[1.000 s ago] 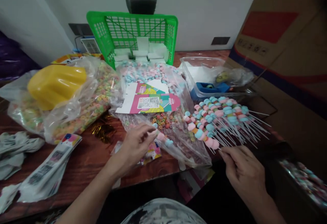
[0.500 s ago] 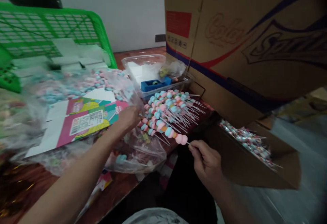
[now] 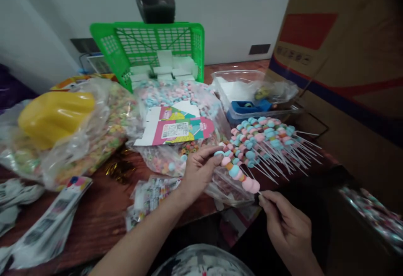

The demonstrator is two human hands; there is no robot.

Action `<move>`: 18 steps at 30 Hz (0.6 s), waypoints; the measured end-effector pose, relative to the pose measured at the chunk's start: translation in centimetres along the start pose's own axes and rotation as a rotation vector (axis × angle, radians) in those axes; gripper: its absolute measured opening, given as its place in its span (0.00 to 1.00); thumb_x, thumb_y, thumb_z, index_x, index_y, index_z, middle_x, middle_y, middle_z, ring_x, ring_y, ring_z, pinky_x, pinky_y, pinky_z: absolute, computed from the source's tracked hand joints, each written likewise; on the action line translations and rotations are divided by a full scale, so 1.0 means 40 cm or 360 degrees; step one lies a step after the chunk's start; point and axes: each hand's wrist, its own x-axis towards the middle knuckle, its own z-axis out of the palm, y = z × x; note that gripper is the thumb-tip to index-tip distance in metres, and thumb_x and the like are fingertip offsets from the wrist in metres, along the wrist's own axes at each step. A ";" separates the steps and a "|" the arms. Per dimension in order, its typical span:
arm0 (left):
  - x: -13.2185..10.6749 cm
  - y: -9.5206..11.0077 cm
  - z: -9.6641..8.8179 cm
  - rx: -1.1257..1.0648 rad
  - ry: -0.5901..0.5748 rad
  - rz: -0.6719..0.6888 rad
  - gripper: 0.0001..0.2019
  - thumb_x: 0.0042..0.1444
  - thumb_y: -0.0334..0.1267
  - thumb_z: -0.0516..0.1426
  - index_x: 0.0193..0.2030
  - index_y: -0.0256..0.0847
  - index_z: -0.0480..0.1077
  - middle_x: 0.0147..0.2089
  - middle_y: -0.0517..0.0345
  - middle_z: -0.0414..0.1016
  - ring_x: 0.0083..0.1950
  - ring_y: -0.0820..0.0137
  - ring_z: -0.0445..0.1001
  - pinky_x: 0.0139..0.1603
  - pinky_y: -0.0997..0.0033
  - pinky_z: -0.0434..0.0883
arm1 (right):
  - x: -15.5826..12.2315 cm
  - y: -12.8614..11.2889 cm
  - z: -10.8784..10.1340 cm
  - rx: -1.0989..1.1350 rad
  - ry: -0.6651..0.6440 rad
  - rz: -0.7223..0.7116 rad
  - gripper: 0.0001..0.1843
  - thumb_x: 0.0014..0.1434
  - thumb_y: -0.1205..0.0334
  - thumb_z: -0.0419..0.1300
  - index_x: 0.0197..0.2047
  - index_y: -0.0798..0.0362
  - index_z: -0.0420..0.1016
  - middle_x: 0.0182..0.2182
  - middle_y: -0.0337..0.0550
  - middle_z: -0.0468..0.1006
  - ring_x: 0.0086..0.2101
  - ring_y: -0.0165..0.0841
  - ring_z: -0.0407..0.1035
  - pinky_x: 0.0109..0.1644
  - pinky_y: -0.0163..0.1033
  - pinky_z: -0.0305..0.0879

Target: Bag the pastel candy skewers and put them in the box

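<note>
While the right hand (image 3: 288, 223) pinches the bare stick end between thumb and forefinger, with the other fingers curled in, the loaded skewer (image 3: 234, 171) slants up and across toward the left hand (image 3: 200, 171), spanning the gap between the two. The left hand is half curled; its thumb and fingertips come together around a blue piece (image 3: 218, 153) at the far end of the skewer, and appear to grip it lightly, though whether that piece is already on the stick cannot be told. Pink and blue puffy pieces alternate along the skewer with small orange ones, the plump pink pieces sitting nearest the right hand. In this inspector's judgement the skewer is light, the stick thin and fairly stiff, the puffy pieces soft and easily dented, and the small orange ones likely brittle; the sound hold is low on the bare stick, with only slight fingertip pressure on the candy. Just beyond the skewer, ahead of the right hand, lies a heap of similar skewers (image 3: 267, 135), their sticks pointing outward to the right. Directly ahead of the left hand, a printed carton (image 3: 176, 131) rests on a clear bag of pink and blue pieces (image 3: 171, 93). Flat clear packets (image 3: 151, 196) lie just left of the left hand, beside its wrist; their contents are too blurred to identify.
</note>
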 end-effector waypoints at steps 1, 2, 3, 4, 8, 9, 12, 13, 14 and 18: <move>-0.015 0.001 -0.011 0.0065 0.0020 0.0068 0.10 0.50 0.38 0.63 0.40 0.41 0.79 0.44 0.53 0.80 0.46 0.64 0.76 0.50 0.64 0.73 | 0.000 -0.005 0.006 -0.0008 -0.0018 -0.0024 0.10 0.59 0.72 0.55 0.43 0.52 0.71 0.28 0.38 0.75 0.25 0.27 0.70 0.30 0.30 0.66; -0.029 0.000 -0.021 0.0122 0.0035 0.0120 0.10 0.52 0.38 0.62 0.41 0.42 0.79 0.45 0.53 0.80 0.48 0.64 0.76 0.52 0.64 0.72 | -0.001 -0.010 0.011 -0.0022 -0.0023 -0.0048 0.10 0.59 0.72 0.55 0.43 0.52 0.71 0.29 0.39 0.76 0.25 0.27 0.70 0.30 0.31 0.66; -0.042 -0.001 -0.029 0.0162 0.0044 0.0147 0.10 0.53 0.38 0.61 0.42 0.42 0.79 0.46 0.53 0.79 0.49 0.64 0.75 0.54 0.64 0.71 | -0.001 -0.014 0.015 -0.0040 -0.0020 -0.0063 0.10 0.59 0.72 0.56 0.43 0.52 0.71 0.29 0.39 0.76 0.25 0.27 0.71 0.31 0.31 0.67; -0.053 -0.005 -0.036 0.0182 0.0055 0.0154 0.11 0.54 0.38 0.60 0.44 0.42 0.78 0.46 0.53 0.79 0.50 0.64 0.75 0.55 0.64 0.70 | -0.002 -0.019 0.018 -0.0057 -0.0025 -0.0067 0.10 0.59 0.72 0.56 0.43 0.52 0.71 0.29 0.39 0.76 0.25 0.27 0.71 0.31 0.30 0.67; -0.085 -0.031 -0.050 0.0175 0.0068 0.0147 0.14 0.55 0.39 0.60 0.48 0.42 0.76 0.51 0.52 0.77 0.54 0.63 0.73 0.58 0.63 0.68 | -0.012 -0.033 0.031 -0.0063 -0.0061 -0.0077 0.10 0.59 0.72 0.56 0.43 0.53 0.71 0.29 0.39 0.77 0.25 0.26 0.71 0.31 0.29 0.68; -0.091 -0.039 -0.051 0.0148 0.0072 0.0125 0.15 0.55 0.39 0.60 0.49 0.42 0.76 0.52 0.52 0.76 0.55 0.63 0.72 0.58 0.63 0.67 | -0.017 -0.036 0.035 -0.0054 -0.0064 -0.0097 0.11 0.59 0.73 0.56 0.44 0.53 0.71 0.30 0.40 0.77 0.26 0.27 0.72 0.32 0.29 0.68; -0.105 -0.061 -0.053 0.0013 0.0113 0.0007 0.15 0.54 0.41 0.61 0.49 0.42 0.76 0.51 0.53 0.77 0.53 0.63 0.73 0.57 0.63 0.68 | -0.036 -0.047 0.050 0.0007 -0.0103 -0.0134 0.15 0.59 0.74 0.56 0.49 0.55 0.70 0.33 0.44 0.79 0.28 0.28 0.74 0.34 0.29 0.70; -0.110 -0.067 -0.052 -0.0035 0.0135 -0.0027 0.15 0.54 0.41 0.61 0.48 0.42 0.76 0.49 0.53 0.78 0.52 0.63 0.74 0.56 0.64 0.69 | -0.042 -0.051 0.055 0.0042 -0.0140 -0.0127 0.16 0.59 0.74 0.55 0.51 0.55 0.70 0.33 0.44 0.79 0.28 0.28 0.74 0.34 0.29 0.70; -0.115 -0.072 -0.052 -0.0071 0.0155 -0.0042 0.15 0.53 0.41 0.62 0.47 0.42 0.76 0.48 0.53 0.78 0.51 0.64 0.74 0.55 0.64 0.69 | -0.049 -0.057 0.059 0.0079 -0.0185 -0.0112 0.17 0.59 0.74 0.54 0.52 0.55 0.69 0.33 0.44 0.79 0.28 0.28 0.74 0.32 0.29 0.70; -0.139 -0.090 -0.052 -0.0121 0.0187 -0.0022 0.14 0.51 0.41 0.63 0.45 0.42 0.77 0.46 0.54 0.79 0.47 0.65 0.76 0.50 0.67 0.72 | -0.073 -0.079 0.077 0.0207 -0.0290 0.0004 0.16 0.60 0.73 0.52 0.52 0.56 0.69 0.27 0.40 0.76 0.20 0.24 0.68 0.25 0.27 0.66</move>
